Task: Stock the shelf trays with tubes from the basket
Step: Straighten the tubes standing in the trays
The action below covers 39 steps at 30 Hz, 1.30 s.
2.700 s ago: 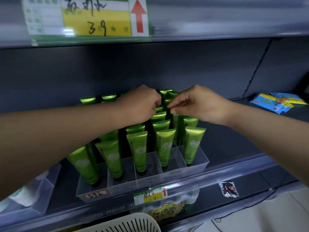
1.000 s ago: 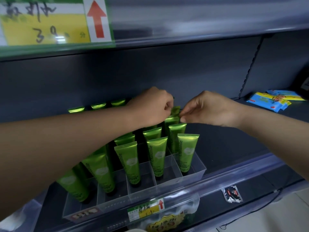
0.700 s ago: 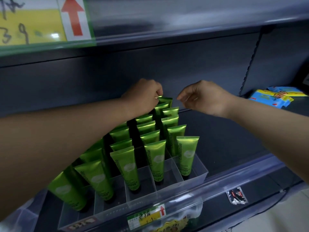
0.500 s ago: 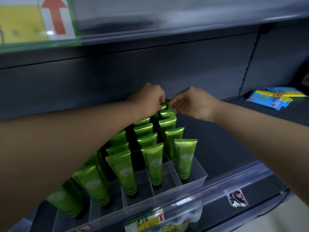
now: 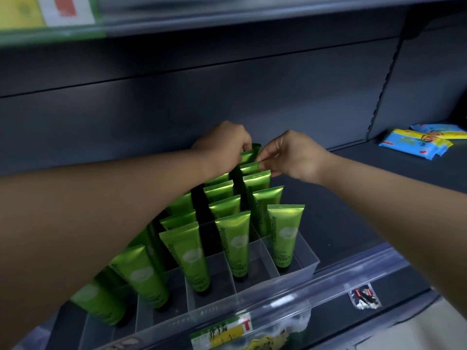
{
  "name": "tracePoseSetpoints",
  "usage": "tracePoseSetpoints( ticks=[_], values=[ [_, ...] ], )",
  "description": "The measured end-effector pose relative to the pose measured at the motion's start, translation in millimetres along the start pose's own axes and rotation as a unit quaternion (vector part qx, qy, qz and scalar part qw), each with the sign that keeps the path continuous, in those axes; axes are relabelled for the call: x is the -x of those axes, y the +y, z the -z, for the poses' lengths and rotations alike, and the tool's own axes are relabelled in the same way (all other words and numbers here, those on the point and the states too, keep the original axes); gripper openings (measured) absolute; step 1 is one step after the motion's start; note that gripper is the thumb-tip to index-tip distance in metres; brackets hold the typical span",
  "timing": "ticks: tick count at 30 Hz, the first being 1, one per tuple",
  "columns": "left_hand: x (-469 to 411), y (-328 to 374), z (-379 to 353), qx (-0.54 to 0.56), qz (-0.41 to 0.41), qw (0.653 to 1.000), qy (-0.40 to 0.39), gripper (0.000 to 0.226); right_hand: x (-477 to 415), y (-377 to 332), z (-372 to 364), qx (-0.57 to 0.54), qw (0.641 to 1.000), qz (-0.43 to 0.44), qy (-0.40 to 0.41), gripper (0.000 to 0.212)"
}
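Several green tubes stand cap-down in rows inside a clear divided tray on the dark shelf. Both arms reach over the rows to the back of the tray. My left hand is closed around the top edge of a rear tube in the rightmost lanes. My right hand pinches the crimped top of the tube just in front of it. The basket is out of view.
Blue and yellow packets lie on the shelf at the far right. A price label hangs on the clear front rail below the tray. A small sachet lies at the shelf's front right. The upper shelf edge overhangs.
The view has shifted left and down slightly. My right hand, held apart from the tubes a moment ago, has come back in and pinches a rear tube top next to my left hand.
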<state>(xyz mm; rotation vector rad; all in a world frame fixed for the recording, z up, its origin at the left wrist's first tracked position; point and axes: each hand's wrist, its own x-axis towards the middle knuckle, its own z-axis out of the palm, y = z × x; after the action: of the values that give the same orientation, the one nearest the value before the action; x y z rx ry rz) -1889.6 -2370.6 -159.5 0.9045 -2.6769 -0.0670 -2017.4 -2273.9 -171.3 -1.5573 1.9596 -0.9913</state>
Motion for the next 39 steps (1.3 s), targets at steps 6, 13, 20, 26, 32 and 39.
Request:
tracePoseSetpoints(
  ticks=[6, 13, 20, 26, 32, 39],
  values=[
    [-1, -3, -1, -0.005, -0.019, 1.0, 0.002, 0.03, -4, -2, -4, 0.011, 1.0, 0.024, -0.004, 0.012],
    [0, -6, -2, 0.013, -0.009, 1.0, 0.002, 0.027, -6, -4, -1, 0.011, 0.999, 0.012, -0.049, 0.017],
    [6, -8, 13, 0.084, 0.02, 0.995, 0.053, 0.017, -15, -8, 14, -0.023, 0.999, 0.041, -0.007, 0.014],
    [-8, -18, 20, 0.1, 0.035, 0.988, 0.109, 0.017, -44, 2, 6, -0.015, 0.995, 0.027, 0.097, 0.004],
    [-26, -27, 8, 0.039, 0.03, 0.998, 0.04, 0.023, -54, 10, -6, 0.007, 0.997, 0.018, 0.075, 0.012],
    [-32, -28, 1, 0.009, 0.044, 0.999, 0.02, 0.025, -56, 13, -10, -0.016, 0.997, 0.004, 0.073, 0.007]
  ],
)
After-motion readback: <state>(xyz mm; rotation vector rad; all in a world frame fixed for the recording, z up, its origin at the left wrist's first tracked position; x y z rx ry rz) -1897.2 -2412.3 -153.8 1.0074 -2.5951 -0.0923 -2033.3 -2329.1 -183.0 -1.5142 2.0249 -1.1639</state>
